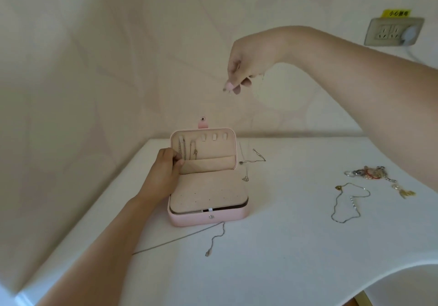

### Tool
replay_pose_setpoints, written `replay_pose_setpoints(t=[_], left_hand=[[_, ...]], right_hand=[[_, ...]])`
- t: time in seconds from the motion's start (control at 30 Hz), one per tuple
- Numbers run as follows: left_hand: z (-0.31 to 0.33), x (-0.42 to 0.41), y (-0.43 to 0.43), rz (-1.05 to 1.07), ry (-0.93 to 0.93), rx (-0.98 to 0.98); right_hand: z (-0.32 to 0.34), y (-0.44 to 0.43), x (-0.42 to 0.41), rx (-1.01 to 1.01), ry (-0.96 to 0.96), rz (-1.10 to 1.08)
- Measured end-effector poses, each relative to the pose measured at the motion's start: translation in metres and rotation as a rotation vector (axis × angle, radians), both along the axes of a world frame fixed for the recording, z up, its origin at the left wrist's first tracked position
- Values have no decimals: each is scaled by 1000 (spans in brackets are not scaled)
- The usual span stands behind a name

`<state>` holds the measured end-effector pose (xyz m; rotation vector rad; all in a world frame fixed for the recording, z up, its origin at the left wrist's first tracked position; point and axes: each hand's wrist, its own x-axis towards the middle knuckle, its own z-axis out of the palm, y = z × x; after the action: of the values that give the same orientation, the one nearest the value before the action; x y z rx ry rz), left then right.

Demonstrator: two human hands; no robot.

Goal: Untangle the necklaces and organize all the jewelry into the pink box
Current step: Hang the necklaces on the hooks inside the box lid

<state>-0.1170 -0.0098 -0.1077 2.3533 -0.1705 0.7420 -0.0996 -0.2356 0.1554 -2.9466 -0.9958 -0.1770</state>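
The pink box [206, 218] stands open in the middle of the white table, its lid upright with two chains [187, 150] hanging inside. My left hand [166, 170] grips the lid's left edge. My right hand [239, 68] is raised high above the box, fingers pinched on a thin silver necklace [246, 161] that hangs down to the table beside the box's right side. Another silver chain [213, 237] lies in front of the box. A third chain [348, 201] with a gold pendant lies to the right.
A heap of mixed jewelry [374, 174] with rings and gold pieces sits at the far right of the table [284, 246]. A wall socket [391, 31] with a plugged cable is on the wall behind. The table's curved edge runs at lower right.
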Motion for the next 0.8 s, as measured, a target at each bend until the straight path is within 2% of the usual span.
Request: replay_pose_setpoints(t=[0.07,0.17,0.33,0.57,0.8], left_hand=[[0,-1,-2,-2,5,0],[0,-1,-4,-11,6,-4],[3,-4,-9,-20,-8,21],[4,-6,-13,-20,17,57],[5,-5,-13,-33,37,33]], right_hand=[[8,1,-3,73,-4,-20],[17,5,-7,249,100,10],[31,18,-4,447,166,134],[33,44,5,554,78,219],[16,57,27,612,65,189]])
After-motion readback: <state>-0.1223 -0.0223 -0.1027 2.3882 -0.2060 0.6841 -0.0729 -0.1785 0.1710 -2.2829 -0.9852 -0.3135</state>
